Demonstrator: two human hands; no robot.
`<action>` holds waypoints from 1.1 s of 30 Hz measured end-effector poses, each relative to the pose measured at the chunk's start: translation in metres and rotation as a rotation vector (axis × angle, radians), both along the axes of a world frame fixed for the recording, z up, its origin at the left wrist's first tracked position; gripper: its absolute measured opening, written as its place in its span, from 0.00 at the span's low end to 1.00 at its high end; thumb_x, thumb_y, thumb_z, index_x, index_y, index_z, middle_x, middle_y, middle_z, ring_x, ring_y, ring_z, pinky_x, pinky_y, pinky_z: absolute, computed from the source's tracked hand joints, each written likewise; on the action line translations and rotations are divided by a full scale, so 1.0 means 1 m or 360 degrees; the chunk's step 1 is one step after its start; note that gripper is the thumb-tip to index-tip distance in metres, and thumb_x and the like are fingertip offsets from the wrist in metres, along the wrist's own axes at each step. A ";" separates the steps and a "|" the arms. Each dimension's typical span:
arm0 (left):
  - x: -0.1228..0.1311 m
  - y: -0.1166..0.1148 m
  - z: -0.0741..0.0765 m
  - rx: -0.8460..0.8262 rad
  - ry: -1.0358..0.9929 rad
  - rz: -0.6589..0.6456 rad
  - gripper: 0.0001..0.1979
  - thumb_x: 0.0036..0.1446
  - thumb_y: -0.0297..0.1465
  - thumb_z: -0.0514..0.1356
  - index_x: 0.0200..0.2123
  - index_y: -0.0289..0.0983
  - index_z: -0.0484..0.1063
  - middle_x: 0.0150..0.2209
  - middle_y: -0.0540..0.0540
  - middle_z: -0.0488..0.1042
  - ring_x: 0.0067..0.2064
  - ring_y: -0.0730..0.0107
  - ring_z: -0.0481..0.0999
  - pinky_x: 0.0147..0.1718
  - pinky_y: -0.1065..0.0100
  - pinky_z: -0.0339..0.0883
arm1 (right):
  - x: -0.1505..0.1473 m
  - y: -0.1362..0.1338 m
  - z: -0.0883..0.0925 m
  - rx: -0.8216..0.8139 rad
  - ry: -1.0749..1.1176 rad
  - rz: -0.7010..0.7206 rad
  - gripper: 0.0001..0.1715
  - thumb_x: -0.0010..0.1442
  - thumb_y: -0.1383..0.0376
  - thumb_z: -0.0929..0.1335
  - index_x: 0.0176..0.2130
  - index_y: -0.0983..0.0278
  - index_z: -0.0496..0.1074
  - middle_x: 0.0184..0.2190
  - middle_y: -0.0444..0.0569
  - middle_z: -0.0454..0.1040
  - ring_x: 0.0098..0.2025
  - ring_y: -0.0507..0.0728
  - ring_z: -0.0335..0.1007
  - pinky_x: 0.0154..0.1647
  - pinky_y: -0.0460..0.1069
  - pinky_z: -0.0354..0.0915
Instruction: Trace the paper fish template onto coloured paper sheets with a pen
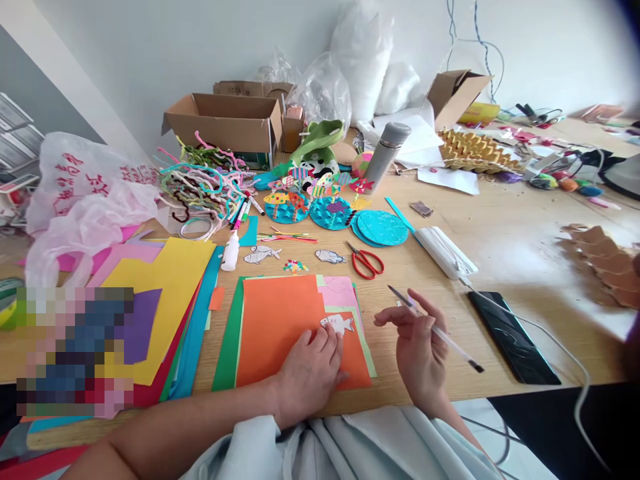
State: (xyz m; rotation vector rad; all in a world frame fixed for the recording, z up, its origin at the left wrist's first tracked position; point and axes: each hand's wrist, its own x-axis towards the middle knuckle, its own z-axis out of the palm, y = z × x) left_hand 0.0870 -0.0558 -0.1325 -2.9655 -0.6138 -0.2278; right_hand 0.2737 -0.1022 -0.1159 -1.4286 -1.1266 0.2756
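Observation:
My left hand (309, 370) lies palm down on an orange paper sheet (280, 320), fingertips pressing a small white paper fish cutout (338, 324). My right hand (417, 343) hovers just right of the sheet, fingers curled around a thin pen (435, 330) that points up and left. The orange sheet tops a stack of green, pink and pale sheets on the wooden table (500, 260).
Red scissors (366, 261), two more fish cutouts (263, 253), a glue bottle (231, 251) and blue paper discs (383, 228) lie beyond. Coloured paper sheets (165, 293) spread at left, a black phone (513, 337) with white cable at right. Cardboard boxes (225, 123), pipe cleaners (205, 180), a flask (387, 153) stand behind.

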 end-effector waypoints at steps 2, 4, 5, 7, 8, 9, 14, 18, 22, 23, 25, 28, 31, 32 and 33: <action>0.000 0.000 0.000 -0.0015 0.0006 0.0014 0.26 0.66 0.42 0.48 0.57 0.28 0.64 0.54 0.34 0.69 0.50 0.55 0.67 0.43 0.58 0.58 | -0.004 0.016 0.004 0.0078 0.0409 -0.0027 0.20 0.69 0.57 0.52 0.53 0.61 0.63 0.24 0.44 0.70 0.25 0.52 0.68 0.30 0.50 0.65; 0.000 0.000 0.002 -0.0026 0.0013 0.0011 0.27 0.66 0.42 0.48 0.57 0.28 0.64 0.55 0.34 0.68 0.50 0.55 0.67 0.43 0.58 0.58 | -0.008 0.030 0.001 0.0091 0.0625 -0.0088 0.20 0.67 0.54 0.57 0.43 0.62 0.70 0.26 0.45 0.70 0.25 0.51 0.67 0.29 0.49 0.64; -0.001 0.000 0.002 -0.0032 0.0020 0.0003 0.27 0.66 0.42 0.47 0.58 0.27 0.63 0.55 0.34 0.68 0.50 0.55 0.66 0.44 0.58 0.58 | -0.010 0.036 -0.002 0.0073 0.0678 -0.0128 0.20 0.66 0.53 0.59 0.38 0.63 0.71 0.27 0.45 0.71 0.25 0.51 0.67 0.29 0.49 0.64; -0.002 0.001 0.004 -0.0050 0.0038 -0.0009 0.28 0.66 0.43 0.47 0.59 0.27 0.61 0.57 0.33 0.66 0.51 0.56 0.66 0.44 0.58 0.57 | -0.011 0.043 -0.010 -0.0002 0.0735 -0.0213 0.21 0.64 0.52 0.61 0.31 0.63 0.71 0.25 0.45 0.71 0.24 0.51 0.66 0.27 0.48 0.62; -0.002 0.002 0.004 -0.0061 0.0047 -0.0012 0.28 0.66 0.43 0.47 0.59 0.27 0.61 0.57 0.33 0.66 0.51 0.56 0.65 0.44 0.58 0.57 | -0.011 0.045 -0.013 -0.0047 0.0739 -0.0250 0.21 0.63 0.52 0.62 0.29 0.64 0.71 0.23 0.44 0.70 0.23 0.50 0.65 0.26 0.47 0.61; -0.003 0.002 0.004 -0.0073 0.0055 -0.0011 0.28 0.66 0.43 0.47 0.60 0.28 0.60 0.57 0.33 0.65 0.51 0.56 0.65 0.44 0.58 0.57 | -0.011 0.045 -0.017 -0.0091 0.0723 -0.0274 0.22 0.63 0.51 0.63 0.28 0.64 0.71 0.21 0.43 0.69 0.22 0.50 0.64 0.26 0.47 0.60; -0.003 0.003 0.004 -0.0107 0.0059 -0.0006 0.28 0.66 0.43 0.47 0.60 0.29 0.60 0.58 0.33 0.65 0.51 0.57 0.65 0.45 0.58 0.57 | -0.010 0.041 -0.022 -0.0233 0.0494 -0.0178 0.20 0.63 0.53 0.63 0.29 0.64 0.71 0.19 0.42 0.68 0.22 0.51 0.64 0.28 0.47 0.61; -0.003 0.004 0.005 -0.0126 0.0060 -0.0013 0.29 0.65 0.44 0.47 0.60 0.28 0.60 0.58 0.33 0.65 0.52 0.56 0.64 0.44 0.59 0.56 | -0.014 0.041 -0.015 -0.0317 0.0407 -0.0030 0.17 0.61 0.55 0.66 0.26 0.63 0.69 0.20 0.43 0.68 0.23 0.51 0.64 0.26 0.47 0.61; -0.002 0.005 0.007 -0.0134 0.0064 -0.0007 0.28 0.65 0.44 0.48 0.60 0.29 0.60 0.58 0.34 0.64 0.51 0.56 0.64 0.44 0.59 0.56 | -0.019 0.042 -0.013 -0.0370 0.0400 0.0099 0.11 0.60 0.57 0.67 0.31 0.63 0.68 0.20 0.41 0.68 0.21 0.50 0.64 0.22 0.45 0.60; -0.002 0.005 0.007 -0.0137 0.0063 -0.0004 0.28 0.65 0.44 0.47 0.60 0.29 0.60 0.58 0.34 0.64 0.51 0.56 0.64 0.44 0.59 0.56 | -0.020 0.042 -0.014 -0.0370 0.0382 0.0119 0.11 0.60 0.58 0.67 0.31 0.62 0.67 0.20 0.40 0.68 0.21 0.50 0.64 0.22 0.45 0.60; -0.002 0.005 0.007 -0.0142 0.0063 -0.0003 0.28 0.66 0.44 0.47 0.60 0.29 0.60 0.58 0.34 0.64 0.51 0.56 0.64 0.44 0.59 0.56 | -0.021 0.042 -0.017 -0.0378 0.0341 0.0155 0.11 0.60 0.58 0.67 0.30 0.62 0.66 0.20 0.40 0.67 0.21 0.50 0.64 0.22 0.45 0.60; -0.002 0.004 0.007 -0.0140 0.0071 -0.0001 0.29 0.66 0.44 0.47 0.60 0.29 0.60 0.58 0.33 0.64 0.51 0.56 0.64 0.43 0.59 0.56 | -0.020 0.042 -0.021 -0.0398 0.0336 0.0140 0.12 0.60 0.58 0.67 0.30 0.62 0.66 0.20 0.40 0.67 0.20 0.50 0.64 0.21 0.45 0.59; -0.002 0.004 0.007 -0.0124 0.0065 0.0002 0.28 0.66 0.43 0.47 0.60 0.29 0.60 0.58 0.34 0.65 0.50 0.57 0.64 0.43 0.59 0.56 | -0.017 0.044 -0.020 -0.0254 0.0420 -0.0127 0.12 0.60 0.57 0.67 0.30 0.62 0.65 0.20 0.39 0.67 0.20 0.49 0.63 0.22 0.45 0.60; -0.002 0.003 0.007 -0.0117 0.0062 0.0002 0.28 0.66 0.43 0.47 0.60 0.29 0.60 0.58 0.34 0.65 0.50 0.57 0.64 0.43 0.58 0.56 | -0.016 0.045 -0.019 -0.0173 0.0471 -0.0242 0.13 0.60 0.57 0.67 0.30 0.62 0.64 0.20 0.39 0.66 0.20 0.49 0.63 0.23 0.45 0.60; -0.002 0.003 0.007 -0.0112 0.0060 0.0001 0.28 0.66 0.43 0.47 0.60 0.29 0.60 0.58 0.34 0.65 0.50 0.57 0.64 0.44 0.58 0.56 | -0.014 0.046 -0.018 -0.0092 0.0529 -0.0343 0.13 0.60 0.57 0.67 0.29 0.62 0.63 0.19 0.38 0.66 0.20 0.49 0.62 0.23 0.45 0.60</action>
